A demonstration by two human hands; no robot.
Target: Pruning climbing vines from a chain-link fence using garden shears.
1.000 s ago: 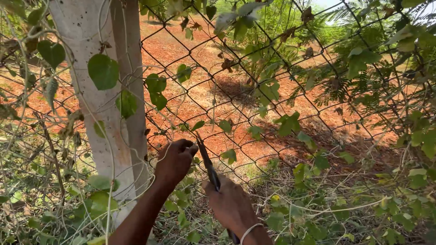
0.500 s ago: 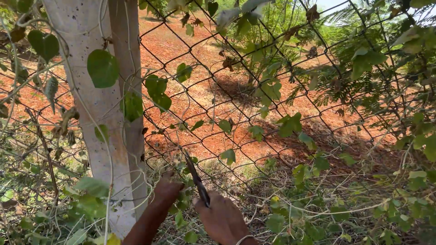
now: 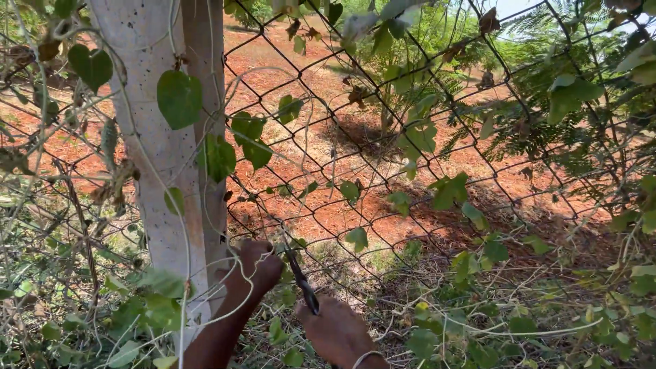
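My left hand point(image 3: 256, 266) is closed around thin vine stems right against the chain-link fence point(image 3: 383, 157), beside the pale concrete post point(image 3: 154, 157). My right hand point(image 3: 338, 333) sits lower, near the bottom edge of the view, and grips a dark pair of cutters point(image 3: 303, 287) whose blades point up and left toward my left hand. A thin bangle shows on my right wrist. Green heart-shaped vine leaves point(image 3: 179, 99) climb the post and the wire.
Leafy creepers point(image 3: 547, 307) tangle over the fence at the right and bottom. Dry twigs and vines point(image 3: 68, 225) fill the left side. Red bare soil point(image 3: 321, 137) and a small tree point(image 3: 389, 82) lie beyond the wire.
Both hands have dropped lower along the fence, and the cutters have come down with them. The view has tilted so the post looks larger.
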